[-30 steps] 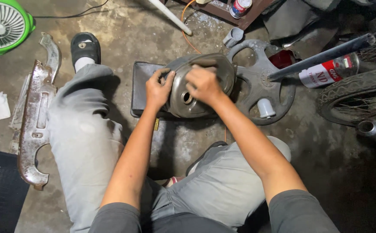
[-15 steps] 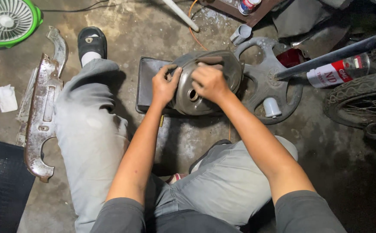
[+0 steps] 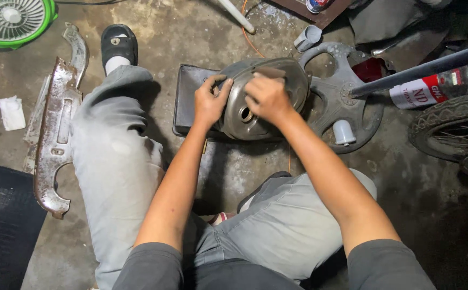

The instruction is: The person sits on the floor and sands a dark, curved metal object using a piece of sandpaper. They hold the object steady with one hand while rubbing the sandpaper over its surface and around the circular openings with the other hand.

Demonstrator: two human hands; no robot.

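Centrally, a dull grey, rounded metal tank shell rests tilted on a flat black tray over stained concrete floor. The left hand clenches its nine-o'clock rim; the right hand presses what may be a brown sanding scrap on top. A grey spoked wheel cover crowds three o'clock; a rusty curved metal guard lies at nine, well apart.

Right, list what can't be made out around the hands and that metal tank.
- Metal tank, head view: its far side faces away; part of its face lies under the right hand.
- Left hand: fingertips curl over the tank's rim.
- Dark tray: mostly behind the tank.
- Tyre: cut off by the right edge.
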